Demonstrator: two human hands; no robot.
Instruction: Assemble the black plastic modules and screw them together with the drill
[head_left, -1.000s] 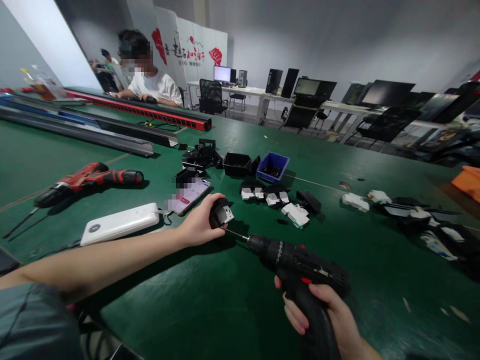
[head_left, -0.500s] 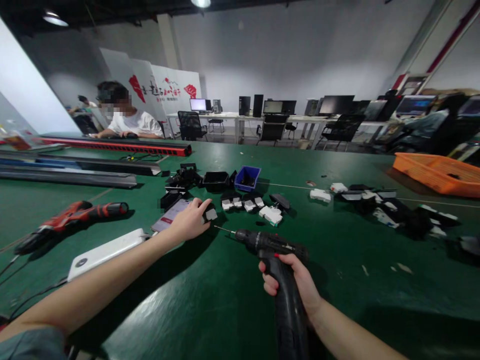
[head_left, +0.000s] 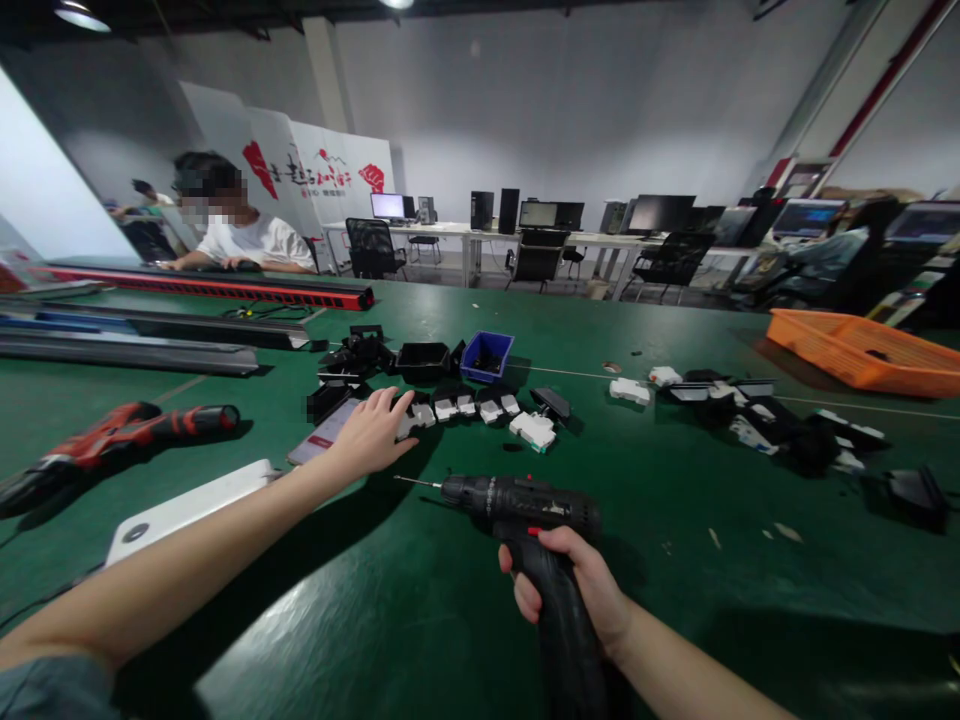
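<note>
My right hand [head_left: 589, 585] grips the handle of a black cordless drill [head_left: 551, 505], its long thin bit pointing left above the green table [head_left: 420, 620]. My left hand [head_left: 371, 435] is open, fingers stretched out and spread. Its fingertips are beside a small black-and-white part [head_left: 409, 425], partly hidden by the hand; whether they touch is unclear. Further black-and-white parts [head_left: 450, 406] stand in a row to the right, with a larger white piece [head_left: 534, 430] at the end. Under the left wrist lies a phone [head_left: 319, 442], partly covered.
Behind the parts stand a black bin [head_left: 420, 375] and a blue bin [head_left: 480, 376] holding small dark pieces. A white power bank [head_left: 187, 515] and a red-black power tool [head_left: 127, 445] lie left. An orange basket [head_left: 840, 350] is far right. Across the table sits a person [head_left: 247, 235].
My left hand has opened from around a black-and-white part, which now stands at the row's left end. The drill has shifted left and slightly down in view.
</note>
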